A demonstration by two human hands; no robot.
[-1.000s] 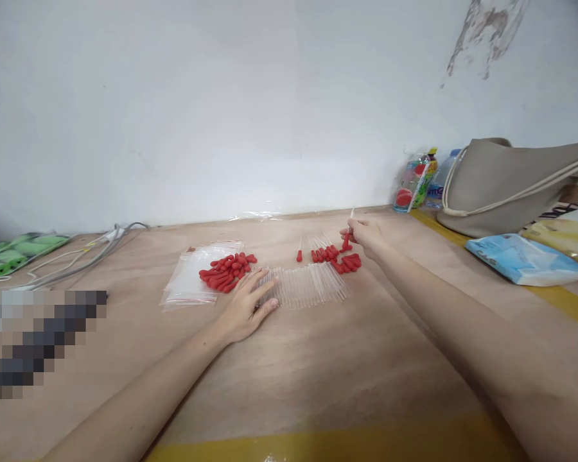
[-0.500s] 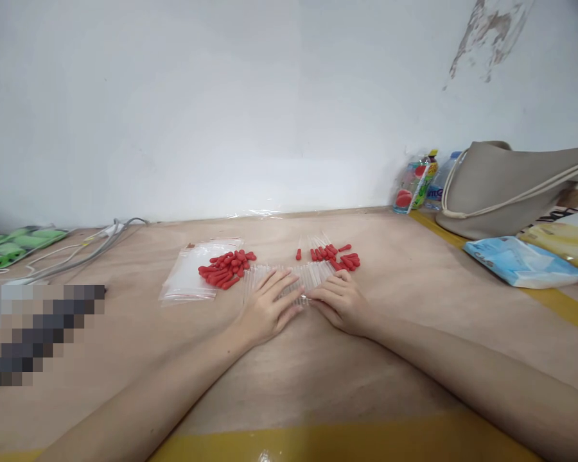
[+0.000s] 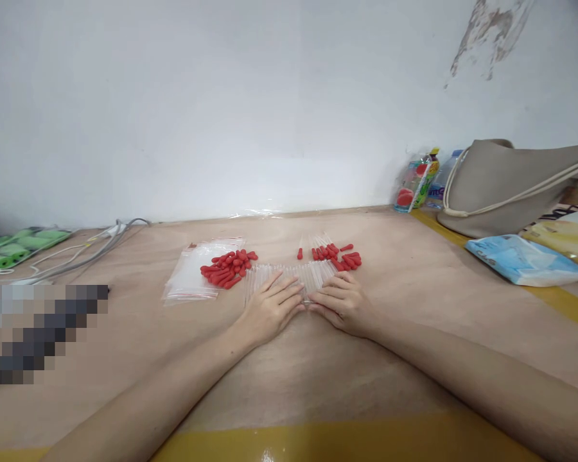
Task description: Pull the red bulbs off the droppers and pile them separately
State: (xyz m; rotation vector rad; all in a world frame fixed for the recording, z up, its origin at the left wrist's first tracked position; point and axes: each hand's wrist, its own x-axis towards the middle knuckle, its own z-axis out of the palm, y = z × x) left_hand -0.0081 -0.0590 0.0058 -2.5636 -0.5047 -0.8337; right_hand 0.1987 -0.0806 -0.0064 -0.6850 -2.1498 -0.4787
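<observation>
A row of thin clear tubes [image 3: 313, 274] lies side by side on the table, and both hands rest on its near part. My left hand [image 3: 272, 308] is laid flat there, its fingers stretched out to the right. Facing it, my right hand [image 3: 340, 303] lies over the right part of the row with fingers extended, the fingertips of both hands almost meeting. To the left, red rubber bulbs [image 3: 226, 268] are heaped partly on clear zip bags [image 3: 187, 276]. Behind the tubes are several droppers with red bulbs [image 3: 324, 251]; more red bulbs [image 3: 351, 261] lie beside my right hand.
A blue packet [image 3: 525, 260] and a grey bag [image 3: 501, 186] are at the right, with bottles [image 3: 414, 186] against the wall. Cables [image 3: 108, 240] and green rolls in plastic [image 3: 22, 247] lie at the far left. A pixelated patch covers the left edge.
My left hand's fingers have drawn a little closer together and lie flatter on the tubes. My right hand has barely moved. The view has shifted very slightly.
</observation>
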